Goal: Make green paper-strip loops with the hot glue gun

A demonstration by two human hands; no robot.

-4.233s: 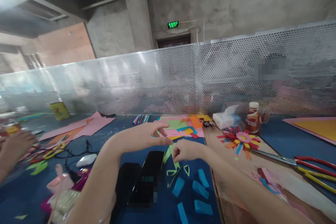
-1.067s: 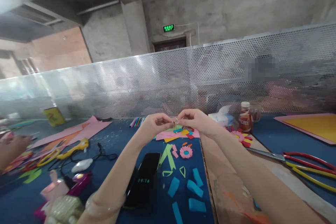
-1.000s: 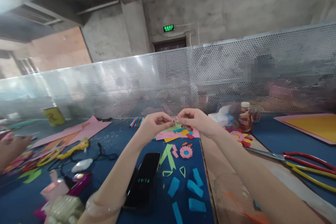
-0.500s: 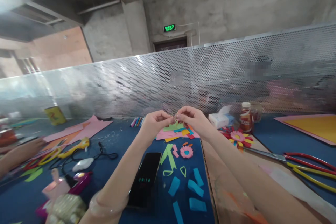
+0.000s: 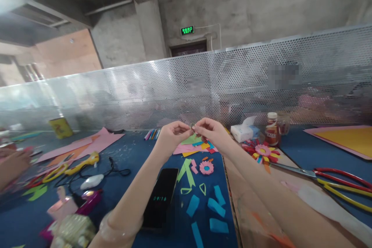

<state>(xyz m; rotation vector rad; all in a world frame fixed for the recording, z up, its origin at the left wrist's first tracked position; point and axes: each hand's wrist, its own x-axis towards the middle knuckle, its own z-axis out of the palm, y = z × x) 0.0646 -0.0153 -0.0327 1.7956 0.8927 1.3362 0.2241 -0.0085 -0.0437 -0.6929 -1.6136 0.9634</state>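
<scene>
My left hand (image 5: 173, 136) and my right hand (image 5: 211, 131) meet fingertip to fingertip above the table. Both are closed in a pinch on something tiny between them, too small to make out. Behind and below them lie pink, green, yellow and blue paper pieces (image 5: 183, 148). Nearer to me are light green strips (image 5: 184, 171), a pink paper flower (image 5: 206, 167) with a blue centre, and two small green paper loops (image 5: 202, 189). Several blue paper strips (image 5: 216, 207) are spread at the front. A phone (image 5: 161, 197) lies under my left forearm.
Long-handled scissors (image 5: 309, 173) and a red and yellow paper flower (image 5: 261, 151) lie on the right, near a bottle (image 5: 272, 130) and a tissue pack (image 5: 244, 133). On the left are yellow scissors (image 5: 55, 173), a hot glue gun (image 5: 84, 164), cables and another person's hand (image 5: 14, 164).
My fingers shift only slightly at the pinch, and both hands stay in place. The other person's hand at the left has drawn back toward the left edge.
</scene>
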